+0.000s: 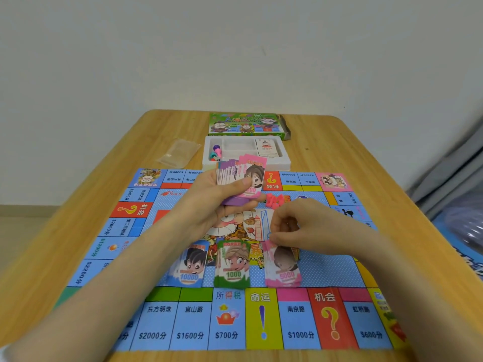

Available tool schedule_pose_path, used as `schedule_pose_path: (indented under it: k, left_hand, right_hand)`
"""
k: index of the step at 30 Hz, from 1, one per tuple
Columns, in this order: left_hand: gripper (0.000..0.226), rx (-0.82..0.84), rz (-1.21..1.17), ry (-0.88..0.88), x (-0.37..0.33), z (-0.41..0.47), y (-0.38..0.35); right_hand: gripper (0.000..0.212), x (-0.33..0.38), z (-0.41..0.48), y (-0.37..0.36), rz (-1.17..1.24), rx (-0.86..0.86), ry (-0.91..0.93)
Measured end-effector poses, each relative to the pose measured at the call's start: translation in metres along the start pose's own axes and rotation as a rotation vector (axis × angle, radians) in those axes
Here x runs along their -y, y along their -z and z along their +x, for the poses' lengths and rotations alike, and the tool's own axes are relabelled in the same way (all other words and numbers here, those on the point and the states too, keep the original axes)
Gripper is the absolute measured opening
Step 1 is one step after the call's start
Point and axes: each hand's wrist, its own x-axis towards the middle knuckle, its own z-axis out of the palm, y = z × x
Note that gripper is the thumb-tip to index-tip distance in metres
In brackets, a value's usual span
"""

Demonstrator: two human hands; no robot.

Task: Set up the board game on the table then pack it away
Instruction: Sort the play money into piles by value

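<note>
A paper game board (295, 320) lies spread on the wooden table (326, 142). My left hand (209, 202) holds a fanned stack of play money (243, 173) above the board's middle. My right hand (292, 226) pinches the top edge of the pink 5000 note pile (283, 267). Left of it lie a green 1000 pile (232, 265) and a blue 10000 pile (190, 266). Small red plastic pieces (277, 201) sit behind my right hand.
A white plastic tray (285, 163) with coloured pawns (216, 152), a die and a card deck (268, 147) stands beyond the board. Behind it lies the green box lid (245, 124). A clear bag (180, 151) rests at the left. Blue fabric lies off the table's right edge.
</note>
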Motion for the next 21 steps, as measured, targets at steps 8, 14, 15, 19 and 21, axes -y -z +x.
schedule_pose_path:
  k: [8,14,15,19,21]
  left_hand:
    - [0.014,0.007,0.019,0.001,0.0,0.0,0.0]
    - [0.013,0.009,0.026,0.009,-0.001,-0.001,-0.001]
    - [0.013,0.01,0.025,0.009,-0.001,-0.001,-0.001]
    - [0.015,0.01,0.023,0.01,-0.002,-0.002,-0.002]
    - [0.015,0.007,0.025,0.012,-0.001,-0.001,-0.002]
  right_hand:
    - [0.029,-0.002,-0.005,0.004,-0.075,0.083,0.068]
    - [0.066,0.004,-0.013,0.001,-0.202,0.297,0.111]
    - [0.066,0.004,-0.013,0.001,-0.223,0.297,0.121]
    - [0.065,0.004,-0.012,-0.001,-0.243,0.298,0.138]
    - [0.061,0.004,-0.011,-0.002,-0.235,0.298,0.149]
